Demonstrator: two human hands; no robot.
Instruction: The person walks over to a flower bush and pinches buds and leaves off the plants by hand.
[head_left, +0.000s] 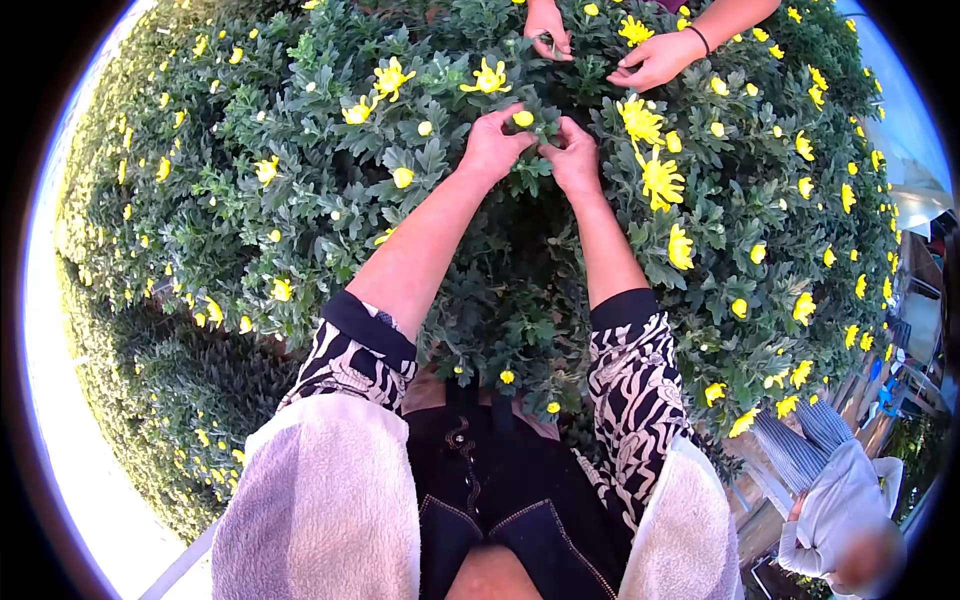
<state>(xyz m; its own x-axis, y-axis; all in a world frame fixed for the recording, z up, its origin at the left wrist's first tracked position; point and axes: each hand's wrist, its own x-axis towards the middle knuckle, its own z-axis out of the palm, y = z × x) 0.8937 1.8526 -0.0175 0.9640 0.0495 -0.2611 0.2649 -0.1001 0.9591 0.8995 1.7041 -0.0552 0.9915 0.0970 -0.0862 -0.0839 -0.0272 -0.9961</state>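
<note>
Both my arms reach forward into a dense bed of chrysanthemum plants. My left hand (496,145) is beside a yellow bud (523,118), its fingers curled at the stem and leaves under the bud. Close on the right, my right hand (573,158) has thumb and index finger pinched near the same leafy shoot. What exactly lies between the fingers of either hand is too small to make out. Open yellow flowers stand on both sides, one (486,77) just beyond my left hand and another (660,180) to the right of my right hand.
Across the plants, another person's hands (655,62) work among the stems, a dark band on one wrist. At the lower right, a person in a light top (845,505) and striped trousers is near boards and a blue object (888,396). Foliage surrounds my arms.
</note>
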